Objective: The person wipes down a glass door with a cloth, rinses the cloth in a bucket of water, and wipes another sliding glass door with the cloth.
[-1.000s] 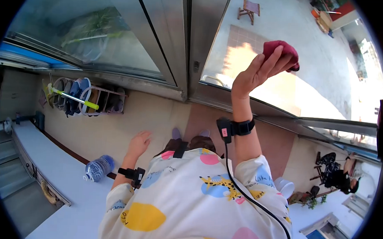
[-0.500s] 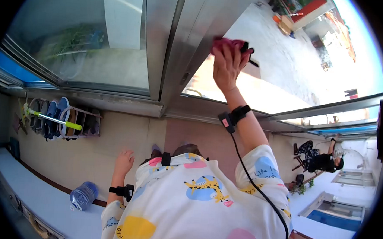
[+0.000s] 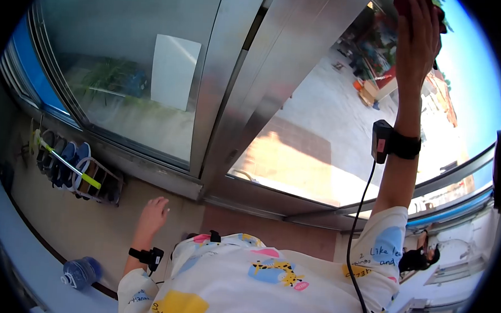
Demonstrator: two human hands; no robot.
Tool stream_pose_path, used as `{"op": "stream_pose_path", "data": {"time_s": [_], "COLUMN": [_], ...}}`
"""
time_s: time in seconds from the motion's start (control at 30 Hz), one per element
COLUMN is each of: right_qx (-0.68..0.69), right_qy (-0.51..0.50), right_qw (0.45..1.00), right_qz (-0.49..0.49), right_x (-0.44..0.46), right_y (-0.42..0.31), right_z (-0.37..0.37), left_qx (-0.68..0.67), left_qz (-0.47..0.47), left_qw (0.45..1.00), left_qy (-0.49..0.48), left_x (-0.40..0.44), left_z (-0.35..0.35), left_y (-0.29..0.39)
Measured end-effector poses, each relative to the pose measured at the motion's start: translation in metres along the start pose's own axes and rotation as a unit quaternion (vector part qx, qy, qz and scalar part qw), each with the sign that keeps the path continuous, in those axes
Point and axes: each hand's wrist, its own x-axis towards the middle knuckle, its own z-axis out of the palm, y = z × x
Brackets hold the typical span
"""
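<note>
Cut off at far right: dark red cloth point(image 3: 401, 6) under right hand point(image 3: 417, 43). Can't see palm side or tell grip. Near left: left hand point(image 3: 154, 212), fingers loosely apart.

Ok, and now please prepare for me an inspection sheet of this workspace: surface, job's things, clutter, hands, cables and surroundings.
Surface: glass pane in a metal frame.
Job's things: dark red cloth, partly cut off at the top; contact with the glass cannot be told.
Clutter: shoe rack with shoes, a green-handled pole beside it; plastic bottle at lower left.
Hands: right hand raised, holding the cloth; left hand low, holding nothing.
Cables: black cable from the right wrist device, down past the sleeve.
Surroundings: partly sunlit yard beyond the glass; another person, partly hidden, at right.
</note>
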Motion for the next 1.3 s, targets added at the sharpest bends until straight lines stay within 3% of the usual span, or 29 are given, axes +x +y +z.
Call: {"op": "stream_pose_path", "data": {"time_s": [0.07, 0.2, 0.27, 0.37, 0.4, 0.47, 0.57, 0.6, 0.67, 0.73, 0.83, 0.93, 1.0, 1.07, 1.1, 1.17, 1.23, 1.3], "right_qx": [-0.033, 0.025, 0.072, 0.105, 0.126, 0.109, 0.019, 0.0, -0.049, 0.039, -0.051, 0.007, 0.044, 0.112, 0.181, 0.153, 0.107, 0.052], "right_qy": [0.003, -0.194, -0.305, -0.462, -0.459, -0.409, -0.273, -0.172, -0.069, -0.021, -0.055, -0.204, -0.274, -0.344, -0.433, -0.418, -0.344, -0.218], "right_qw": [0.998, 0.981, 0.944, 0.817, 0.808, 0.849, 0.953, 0.981, 0.993, 0.999, 0.996, 0.978, 0.951, 0.891, 0.836, 0.835, 0.88, 0.954], "right_qz": [-0.05, -0.01, -0.101, -0.329, -0.348, -0.317, -0.13, -0.094, -0.079, -0.018, -0.056, -0.048, -0.136, -0.272, -0.284, -0.325, -0.311, -0.199], "right_x": [-0.031, -0.165, -0.243, -0.286, -0.283, -0.226, -0.055, 0.003, 0.085, 0.129, 0.087, -0.032, -0.135, -0.212, -0.238, -0.222, -0.133, -0.03], "right_y": [-0.004, -0.094, -0.117, -0.116, -0.101, -0.063, 0.01, 0.037, 0.106, 0.111, 0.072, -0.008, -0.044, -0.059, -0.05, -0.024, 0.004, 0.033], "right_z": [0.015, -0.024, -0.054, -0.089, -0.087, -0.075, -0.043, -0.029, -0.001, -0.001, 0.009, -0.024, -0.048, -0.077, -0.088, -0.086, -0.073, -0.044], "left_qx": [-0.059, -0.045, -0.028, 0.002, 0.005, 0.023, 0.048, 0.055, 0.051, 0.046, -0.016, 0.01, 0.025, 0.049, 0.079, 0.105, 0.104, 0.139], "left_qz": [0.063, 0.052, 0.031, 0.011, 0.006, 0.009, 0.032, 0.042, 0.08, 0.115, 0.195, 0.154, 0.13, 0.103, 0.111, 0.114, 0.017, 0.039], "left_qw": [0.996, 0.998, 0.999, 0.998, 0.998, 0.998, 0.998, 0.998, 0.995, 0.99, 0.978, 0.988, 0.99, 0.99, 0.988, 0.986, 0.99, 0.986], "left_qy": [0.026, 0.001, -0.022, -0.054, -0.069, -0.056, -0.01, 0.015, 0.039, 0.063, 0.073, -0.009, -0.054, -0.08, -0.075, -0.059, -0.096, -0.08], "left_x": [0.015, -0.005, -0.022, -0.045, -0.048, -0.041, -0.02, -0.01, 0.017, 0.031, 0.04, 0.024, 0.005, -0.016, -0.028, -0.031, -0.028, -0.007], "left_z": [0.0, 0.026, 0.038, 0.034, 0.026, 0.016, -0.014, -0.025, -0.049, -0.054, -0.048, -0.021, -0.004, 0.01, 0.02, 0.018, -0.013, -0.026], "left_y": [0.025, 0.023, 0.005, -0.019, -0.025, -0.038, -0.026, -0.015, 0.02, 0.046, 0.064, 0.041, 0.012, -0.018, -0.036, -0.034, 0.001, 0.031]}}
